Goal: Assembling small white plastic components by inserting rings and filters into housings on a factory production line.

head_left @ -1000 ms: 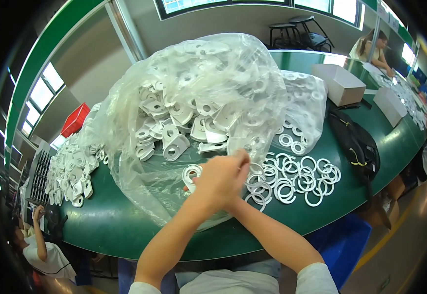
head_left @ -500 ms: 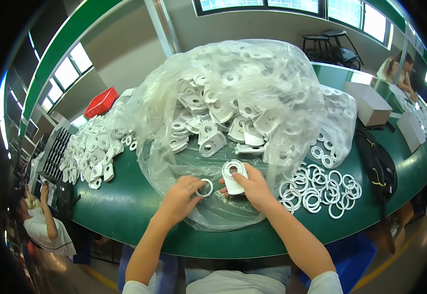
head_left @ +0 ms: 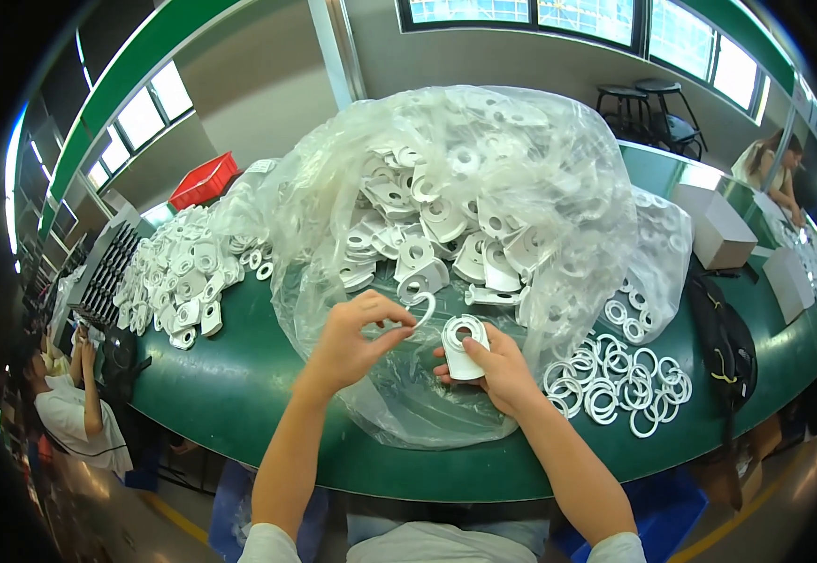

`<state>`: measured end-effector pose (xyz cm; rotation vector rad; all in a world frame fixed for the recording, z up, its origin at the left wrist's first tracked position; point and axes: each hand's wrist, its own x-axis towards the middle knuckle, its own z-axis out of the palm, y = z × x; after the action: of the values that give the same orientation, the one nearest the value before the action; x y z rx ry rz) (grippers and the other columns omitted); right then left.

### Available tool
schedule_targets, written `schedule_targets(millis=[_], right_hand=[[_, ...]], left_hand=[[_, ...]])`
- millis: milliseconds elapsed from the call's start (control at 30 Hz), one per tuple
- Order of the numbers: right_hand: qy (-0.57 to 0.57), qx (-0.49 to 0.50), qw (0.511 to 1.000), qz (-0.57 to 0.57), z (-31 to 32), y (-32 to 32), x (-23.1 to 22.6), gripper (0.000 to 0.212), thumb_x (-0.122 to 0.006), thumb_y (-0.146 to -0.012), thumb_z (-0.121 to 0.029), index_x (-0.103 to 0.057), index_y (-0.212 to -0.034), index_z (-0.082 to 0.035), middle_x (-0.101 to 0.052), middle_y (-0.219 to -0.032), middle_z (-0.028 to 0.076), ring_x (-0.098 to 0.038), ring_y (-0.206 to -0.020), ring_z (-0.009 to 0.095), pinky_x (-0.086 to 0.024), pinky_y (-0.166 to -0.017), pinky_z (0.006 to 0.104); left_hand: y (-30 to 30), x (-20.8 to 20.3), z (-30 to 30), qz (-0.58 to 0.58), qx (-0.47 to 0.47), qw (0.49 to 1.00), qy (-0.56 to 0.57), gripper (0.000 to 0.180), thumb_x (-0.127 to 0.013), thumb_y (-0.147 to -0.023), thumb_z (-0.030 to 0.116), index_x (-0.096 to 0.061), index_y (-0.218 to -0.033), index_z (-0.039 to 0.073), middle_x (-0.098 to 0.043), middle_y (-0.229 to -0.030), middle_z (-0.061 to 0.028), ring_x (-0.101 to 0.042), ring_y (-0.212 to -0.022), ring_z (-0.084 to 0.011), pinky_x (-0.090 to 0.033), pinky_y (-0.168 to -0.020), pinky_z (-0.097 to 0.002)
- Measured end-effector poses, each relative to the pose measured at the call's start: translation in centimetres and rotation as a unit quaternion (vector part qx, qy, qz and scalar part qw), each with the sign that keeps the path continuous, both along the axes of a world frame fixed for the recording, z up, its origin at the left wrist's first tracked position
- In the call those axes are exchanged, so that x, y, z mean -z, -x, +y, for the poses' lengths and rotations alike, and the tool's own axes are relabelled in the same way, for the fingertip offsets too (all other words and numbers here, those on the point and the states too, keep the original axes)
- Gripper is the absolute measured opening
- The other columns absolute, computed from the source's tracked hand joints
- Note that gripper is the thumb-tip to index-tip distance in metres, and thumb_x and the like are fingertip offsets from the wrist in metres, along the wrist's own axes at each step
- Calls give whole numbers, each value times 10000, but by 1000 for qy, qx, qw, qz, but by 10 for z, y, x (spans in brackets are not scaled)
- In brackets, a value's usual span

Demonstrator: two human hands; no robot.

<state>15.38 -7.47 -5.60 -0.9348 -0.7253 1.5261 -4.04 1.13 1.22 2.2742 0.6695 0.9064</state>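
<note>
Between the thumb and fingers of my left hand (head_left: 359,340) is a thin white ring (head_left: 424,310), raised above the plastic. My right hand (head_left: 502,369) grips a white plastic bracket (head_left: 465,349) with a round hole, its rounded end pointing away from me and the thumb lying on its face. Ring and bracket are apart. Just beyond both hands, a large clear plastic bag (head_left: 558,188) lies open toward me, heaped with similar white brackets (head_left: 418,253). Right of my right hand lies a pile of loose white rings (head_left: 605,380).
More white parts (head_left: 178,272) are heaped on the green table (head_left: 239,375) at left, before a red basket (head_left: 204,180). At right are a smaller bag of parts (head_left: 657,253), a black bag (head_left: 716,324) and white boxes (head_left: 711,225). Other people sit at both sides.
My left hand has lifted the ring up and away from me, turning it. My right hand with the bracket sits slightly farther right in the picture. The whole view has shifted a little.
</note>
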Motion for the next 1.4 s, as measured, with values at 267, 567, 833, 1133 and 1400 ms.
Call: schedule_targets(millis=[267, 567, 833, 1133, 1400], right_hand=[[12, -16, 1000, 17, -2, 2, -3, 278, -423, -972, -141, -418, -1205, 10, -606, -1046, 205, -658, -850, 277, -566, -745, 358], [19, -18, 999, 32, -2, 0, -4, 318, -394, -983, -226, -436, -1202, 1, -607, -1043, 203, -658, -847, 310, -561, -747, 391], [13, -20, 998, 64, -3, 3, -1, 429, -305, -1005, -331, -482, -1140, 36, -611, -1023, 174, -656, -841, 296, -561, -730, 389], [14, 28, 998, 53, -2, 6, 2, 406, -299, -1007, -313, -501, -1126, 19, -614, -1002, 143, -654, -802, 243, -562, -704, 367], [-7, -5, 998, 65, -2, 4, 1, 381, -331, -1004, -322, -459, -1172, -4, -600, -1026, 134, -662, -777, 258, -572, -702, 358]], left_hand=[[-18, 34, -7, -62, -38, 995, -75, 188, -696, -691, -58, -677, -857, 29, -656, -798, -55, -574, -742, -177, -471, -638, -279], [-24, 43, -14, -80, -42, 994, -68, 206, -699, -693, -56, -681, -874, 42, -665, -832, -60, -589, -785, -200, -498, -623, -283], [-32, 54, -21, -58, 12, 988, -146, 300, -696, -634, -33, -689, -919, 59, -663, -870, -44, -584, -841, -246, -501, -711, -327], [-30, 54, -22, -14, 51, 983, -174, 403, -697, -562, -43, -702, -944, 86, -641, -902, -30, -569, -878, -252, -510, -728, -329], [-25, 51, -19, 31, 53, 974, -219, 417, -690, -546, -23, -680, -949, 82, -608, -946, -21, -548, -958, -259, -506, -775, -344]])
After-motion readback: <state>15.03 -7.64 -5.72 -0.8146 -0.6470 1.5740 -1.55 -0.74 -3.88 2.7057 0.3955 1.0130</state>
